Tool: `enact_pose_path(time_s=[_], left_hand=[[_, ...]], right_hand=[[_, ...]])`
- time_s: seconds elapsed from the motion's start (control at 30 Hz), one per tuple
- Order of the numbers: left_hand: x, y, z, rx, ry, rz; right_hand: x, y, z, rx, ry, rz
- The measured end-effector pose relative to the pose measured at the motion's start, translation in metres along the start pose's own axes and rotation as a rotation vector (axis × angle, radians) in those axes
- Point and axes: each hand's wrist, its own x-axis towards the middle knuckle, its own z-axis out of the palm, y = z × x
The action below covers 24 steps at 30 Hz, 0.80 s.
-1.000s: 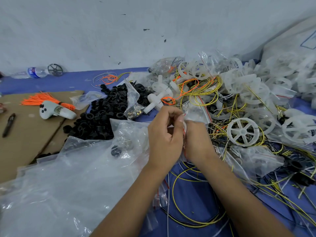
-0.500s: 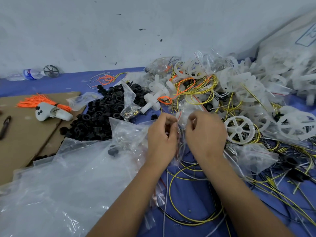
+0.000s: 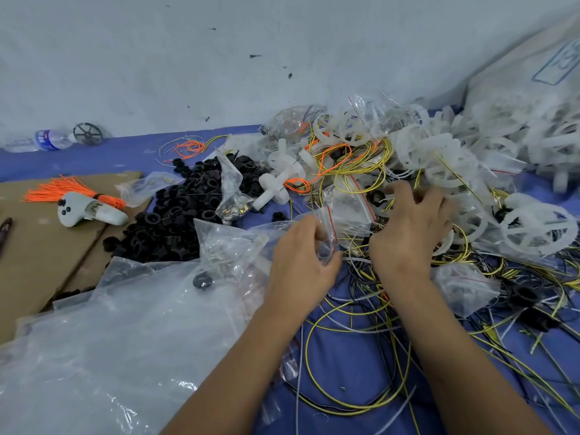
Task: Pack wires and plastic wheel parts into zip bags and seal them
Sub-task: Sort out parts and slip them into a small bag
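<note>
Clear plastic zip bag point(image 3: 342, 215) w/ red seal strip sits centre frame, btwn both hands; its red-edged mouth runs diagonally, pointing up-left toward the black rings pile point(image 3: 175, 215). Left hand point(image 3: 303, 262) pinches the bag's near corner, fingers curled on the plastic. Right hand point(image 3: 411, 233) lies fingers spread & relaxed over yellow wires point(image 3: 354, 177) and white wheel parts point(image 3: 533, 230), gripping nothing. Blue stamped box on the white sack point(image 3: 558, 64) top right, text unreadable. Water bottle point(image 3: 44, 140) label also too blurred to read.

Left hand point(image 3: 301, 255) curled, seemingly pinching; right hand point(image 3: 411, 233) reaches forward, fingers spread.
</note>
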Motion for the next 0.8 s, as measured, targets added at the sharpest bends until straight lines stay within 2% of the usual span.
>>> enact_pose_path(time_s=[0.2,0.33,0.4,0.47,0.57,0.63,0.7,0.8], left_hand=[[0.002,-0.003,-0.007,0.024,-0.053,-0.109],[0.001,-0.006,-0.01,0.093,-0.143,-0.076],[0.002,-0.009,-0.01,0.11,-0.172,-0.086],[0.002,-0.012,-0.011,0.097,-0.164,-0.117],[0.004,-0.013,-0.011,0.082,-0.123,-0.175],[0.005,-0.013,-0.011,0.047,-0.085,-0.215],[0.005,-0.012,-0.011,0.022,-0.05,-0.228],[0.006,-0.012,-0.014,0.023,-0.008,-0.223]], right_hand=[[0.003,-0.01,-0.016,0.413,0.375,-0.156],[0.0,-0.015,-0.023,0.486,0.477,-0.295],[-0.002,-0.018,-0.025,0.493,0.5,-0.337],[-0.001,-0.019,-0.024,0.479,0.442,-0.348],[0.002,-0.016,-0.015,0.431,0.103,-0.278],[0.0,-0.013,-0.009,0.417,0.022,-0.273],[-0.003,-0.014,-0.009,0.422,0.113,-0.326],[-0.008,-0.024,-0.011,0.478,0.338,-0.465]])
